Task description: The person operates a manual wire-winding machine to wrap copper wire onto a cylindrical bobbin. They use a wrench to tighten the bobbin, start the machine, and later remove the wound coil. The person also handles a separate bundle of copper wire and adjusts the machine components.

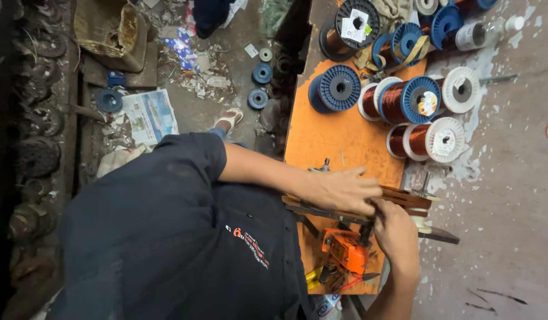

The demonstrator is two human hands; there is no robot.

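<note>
My left hand [339,189] lies flat on a flat wooden former [407,197] wound with copper wire, at the near edge of the orange table [339,139]. Just below it, my right hand [395,231] is closed around a dark crank handle [365,230] next to an orange hand winding machine [345,250]. A dark metal bar [440,236] runs under the former. My dark shirt fills the lower left of the view.
Several spools stand on the table: a blue one [336,89], a copper-wound one with blue flanges [410,99] and white-flanged ones [434,139]. A clear bottle [481,32] lies at the top right. The floor at the left holds a newspaper [149,115], small blue spools [262,74] and scrap.
</note>
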